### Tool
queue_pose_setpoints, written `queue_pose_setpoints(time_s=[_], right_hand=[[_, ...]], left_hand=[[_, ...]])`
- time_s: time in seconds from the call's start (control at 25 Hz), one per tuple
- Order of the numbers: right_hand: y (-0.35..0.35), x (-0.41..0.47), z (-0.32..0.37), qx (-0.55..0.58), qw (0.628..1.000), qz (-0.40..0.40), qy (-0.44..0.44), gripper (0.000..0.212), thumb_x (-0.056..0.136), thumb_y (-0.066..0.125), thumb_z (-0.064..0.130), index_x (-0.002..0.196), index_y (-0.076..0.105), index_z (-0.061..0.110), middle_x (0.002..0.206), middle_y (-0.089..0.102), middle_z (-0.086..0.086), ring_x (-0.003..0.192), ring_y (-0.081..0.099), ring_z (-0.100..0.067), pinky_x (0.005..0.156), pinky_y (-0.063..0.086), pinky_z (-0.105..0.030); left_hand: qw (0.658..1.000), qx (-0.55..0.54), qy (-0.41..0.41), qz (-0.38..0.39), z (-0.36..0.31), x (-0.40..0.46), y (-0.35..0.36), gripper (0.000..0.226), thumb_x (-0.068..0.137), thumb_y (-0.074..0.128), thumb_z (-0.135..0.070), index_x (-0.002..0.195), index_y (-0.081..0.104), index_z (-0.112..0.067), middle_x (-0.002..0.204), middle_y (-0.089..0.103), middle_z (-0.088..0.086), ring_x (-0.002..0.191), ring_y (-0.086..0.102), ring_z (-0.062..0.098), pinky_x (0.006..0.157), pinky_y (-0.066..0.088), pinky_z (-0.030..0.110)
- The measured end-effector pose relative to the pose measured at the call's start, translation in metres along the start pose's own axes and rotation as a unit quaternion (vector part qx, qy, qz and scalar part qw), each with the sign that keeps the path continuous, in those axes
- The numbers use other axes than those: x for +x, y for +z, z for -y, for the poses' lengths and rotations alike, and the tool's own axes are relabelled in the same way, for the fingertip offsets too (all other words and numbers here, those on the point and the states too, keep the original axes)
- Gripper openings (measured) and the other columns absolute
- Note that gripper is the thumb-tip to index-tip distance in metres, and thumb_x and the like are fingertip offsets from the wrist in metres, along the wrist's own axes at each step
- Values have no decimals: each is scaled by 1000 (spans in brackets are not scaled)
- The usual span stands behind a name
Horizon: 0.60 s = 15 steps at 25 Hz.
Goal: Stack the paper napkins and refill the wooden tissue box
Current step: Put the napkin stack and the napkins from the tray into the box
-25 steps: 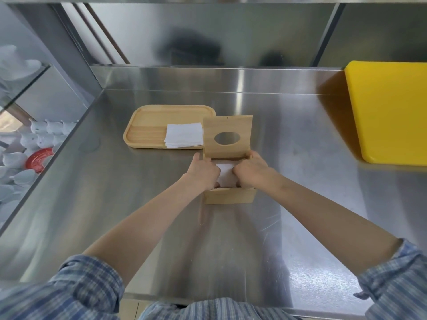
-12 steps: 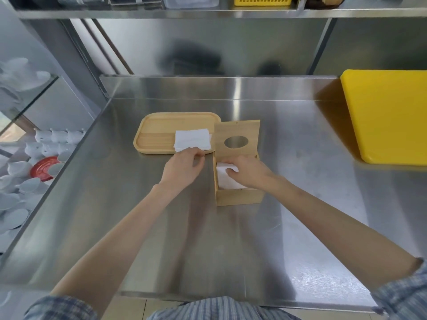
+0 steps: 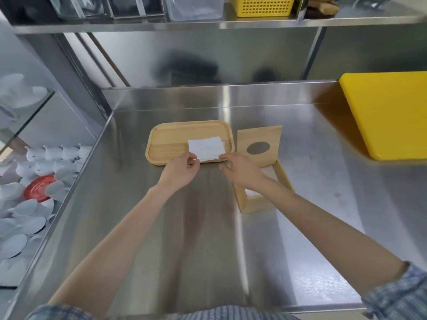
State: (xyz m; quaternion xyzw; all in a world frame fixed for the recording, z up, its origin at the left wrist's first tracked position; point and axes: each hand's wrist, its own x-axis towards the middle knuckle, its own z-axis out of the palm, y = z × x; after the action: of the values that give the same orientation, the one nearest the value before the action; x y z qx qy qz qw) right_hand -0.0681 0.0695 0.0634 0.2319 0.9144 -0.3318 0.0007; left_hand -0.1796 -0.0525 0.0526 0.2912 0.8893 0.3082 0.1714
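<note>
A small stack of white paper napkins (image 3: 206, 148) lies on the right part of a wooden tray (image 3: 168, 139). To its right stands the wooden tissue box (image 3: 254, 203), lid (image 3: 258, 144) raised, with white napkins (image 3: 250, 192) partly visible inside under my right forearm. My left hand (image 3: 182, 170) pinches the stack's near left corner. My right hand (image 3: 242, 169) reaches with spread fingers to the stack's near right corner; I cannot tell if it grips.
A yellow cutting board (image 3: 388, 114) lies at the right on the steel counter (image 3: 138, 227). A shelf above holds a yellow basket (image 3: 265, 5) and clear containers. White cups and a red plate (image 3: 38, 188) sit below the counter's left edge.
Both hands left the tissue box and moved left and forward to the napkin stack on the tray. The head tilted up, showing the shelf.
</note>
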Motion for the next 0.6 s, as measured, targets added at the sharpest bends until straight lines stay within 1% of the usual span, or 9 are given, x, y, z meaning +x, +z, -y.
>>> queue_pose_setpoints(time_s=[0.12,0.2,0.28,0.36,0.44,0.52,0.6], right_hand=[[12,16,7,3,1000,-17,22,43,97,42,24,138,41,10,144,46,-7,127,47,-25,102,35,-27],[20,26,10,6,999,-20,35,44,97,41,24,138,39,9,145,43,-10,127,47,-27,102,36,-29],[27,37,14,8,998,-14,58,46,98,40,24,140,36,7,146,40,-12,129,45,-28,102,36,-30],[31,49,15,-4,997,-5,82,46,98,39,25,140,35,6,147,39,-14,131,42,-30,103,36,-31],[32,63,15,-21,995,8,102,47,98,38,26,140,34,4,146,39,-16,131,43,-31,103,38,-34],[29,80,13,-26,991,18,133,47,98,36,26,139,33,2,145,38,-18,129,44,-32,102,39,-35],[28,96,10,-23,985,20,167,45,99,36,26,136,34,1,144,36,-19,129,42,-33,102,39,-36]], left_hand=[[1000,-5,-9,10,12,15,-8,35,94,43,-25,124,53,-10,124,62,6,116,55,23,84,39,25],[1000,-4,-19,16,18,24,-13,36,94,42,-25,124,52,-9,128,60,6,119,53,25,88,40,27],[999,-4,-32,26,24,34,-16,37,94,41,-26,126,50,-9,131,57,6,120,52,26,90,40,28],[998,5,-43,42,30,43,-17,40,94,41,-26,129,47,-9,132,56,8,118,52,28,88,41,29],[997,9,-52,56,34,54,-17,42,94,42,-28,131,44,-7,134,54,10,119,52,29,90,41,30],[995,5,-68,69,35,68,-15,43,94,43,-29,130,44,-5,134,54,11,119,51,30,92,40,31],[993,18,-83,79,37,82,-11,43,94,43,-31,127,46,-4,132,55,12,118,52,31,91,41,32]])
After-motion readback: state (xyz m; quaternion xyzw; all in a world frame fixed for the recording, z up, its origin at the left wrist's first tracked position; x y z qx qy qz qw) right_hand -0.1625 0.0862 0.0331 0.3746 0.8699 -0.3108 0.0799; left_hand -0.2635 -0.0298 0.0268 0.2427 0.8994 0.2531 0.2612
